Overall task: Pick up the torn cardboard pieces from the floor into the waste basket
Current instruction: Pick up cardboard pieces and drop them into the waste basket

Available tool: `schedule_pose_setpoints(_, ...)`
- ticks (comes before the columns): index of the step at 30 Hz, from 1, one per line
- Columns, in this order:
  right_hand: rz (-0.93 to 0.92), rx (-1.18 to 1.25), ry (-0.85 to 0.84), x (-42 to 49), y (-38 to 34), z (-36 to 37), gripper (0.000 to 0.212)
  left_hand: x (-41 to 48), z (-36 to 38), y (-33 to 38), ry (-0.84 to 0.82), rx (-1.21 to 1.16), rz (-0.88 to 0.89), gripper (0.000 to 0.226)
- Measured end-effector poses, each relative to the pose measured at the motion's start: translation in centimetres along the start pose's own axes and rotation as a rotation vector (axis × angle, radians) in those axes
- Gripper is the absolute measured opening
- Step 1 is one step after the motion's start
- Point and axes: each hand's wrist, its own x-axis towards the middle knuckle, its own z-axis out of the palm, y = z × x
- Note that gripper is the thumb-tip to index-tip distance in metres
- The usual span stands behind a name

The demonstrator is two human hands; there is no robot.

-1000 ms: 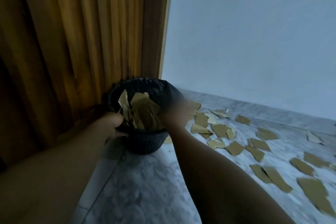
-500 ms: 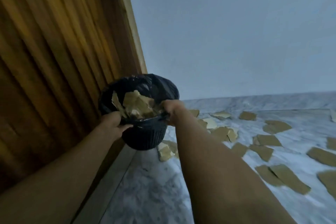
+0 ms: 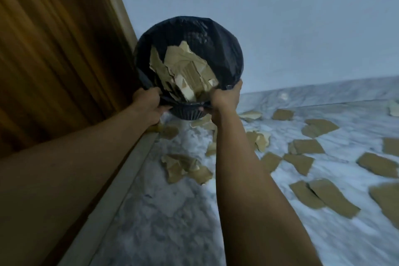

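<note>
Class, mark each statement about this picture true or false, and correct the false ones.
1. The left hand and right hand both grip the waste basket at its rim. True.
2. The basket is empty. False: torn cardboard lies inside it.
3. Many cardboard pieces lie on the marble floor. True.
4. The basket stands upright on the floor. False: it is held up and tilted, with its opening toward the camera.

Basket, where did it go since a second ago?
The waste basket rose off the floor and tipped its mouth toward the camera; the right hand joined the left hand on its rim. Cardboard pieces stay inside; scattered pieces still lie on the floor.
</note>
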Motion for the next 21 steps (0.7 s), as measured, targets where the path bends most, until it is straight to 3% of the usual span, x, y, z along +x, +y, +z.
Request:
schedule_pose_setpoints(5,-0.137,-0.047,0.112,2.8,-1.6,-6.8,0.065,0.3,6.0,-4.8,-0.159,-0.077,-0.199,0.037)
schedule_pose_setpoints(12,-0.293,-0.053,0.305,4.1,-7.3,-20.0,0.081,-5.6,18.4,-9.8,-0.394,-0.096,-0.296,0.027)
schedule_pose_setpoints(17,-0.399,0.01,0.376,5.4,-10.8,-27.9,0.078,-9.6,26.6,-11.8,-0.502,-0.084,-0.306,0.03)
schedule_pose_setpoints(21,-0.454,0.111,0.416,5.9,-14.6,-32.7,0.076,-12.6,32.6,-10.2,-0.623,0.073,-0.227,0.028)
